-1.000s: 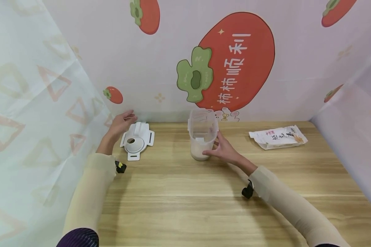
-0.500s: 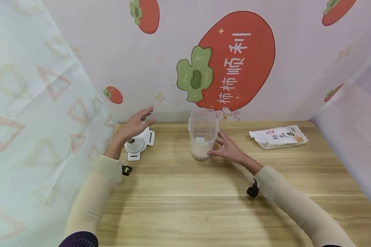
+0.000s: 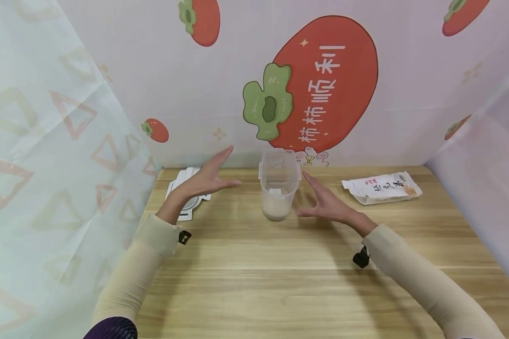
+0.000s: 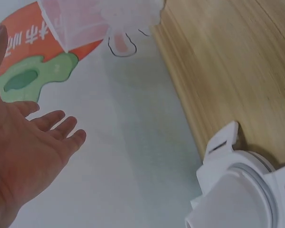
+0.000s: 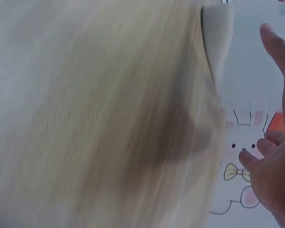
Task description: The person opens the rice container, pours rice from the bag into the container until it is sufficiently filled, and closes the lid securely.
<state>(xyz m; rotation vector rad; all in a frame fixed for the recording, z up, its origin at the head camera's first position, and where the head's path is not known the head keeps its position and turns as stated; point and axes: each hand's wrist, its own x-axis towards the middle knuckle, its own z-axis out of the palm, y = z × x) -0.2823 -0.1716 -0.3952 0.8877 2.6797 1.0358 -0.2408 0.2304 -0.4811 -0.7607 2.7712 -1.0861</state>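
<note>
— Standing upright near the back edge of the table (image 3: 280,282), your clear container (image 3: 278,184) has its long axis vertical and its open mouth pointing straight up; pale grains fill the bottom part. Agree?

— Yes. Where are your hands?

— Your left hand (image 3: 205,178) hovers left of the container, palm turned toward it, fingers straight and spread, holding nothing. The left wrist view shows the same: flat palm, fingers (image 4: 61,128) splayed, nothing in them.

— And the right?

— Your right hand (image 3: 328,203) sits right of the container, near it but apart, fingers straight and loosely spread, empty. The right wrist view is blurred, but the fingers (image 5: 275,45) look extended, with the container's base at the top of the frame.

— So neither touches it?

— Correct, a gap shows on both sides.

— Other items?

— White lid (image 3: 185,188) flat on the table behind your left wrist, partly hidden by it; its round spout ring faces up. Printed bag (image 3: 381,187) lies flat well to the right, long axis running left-right. Persimmon backdrop (image 3: 322,84) behind.
</note>
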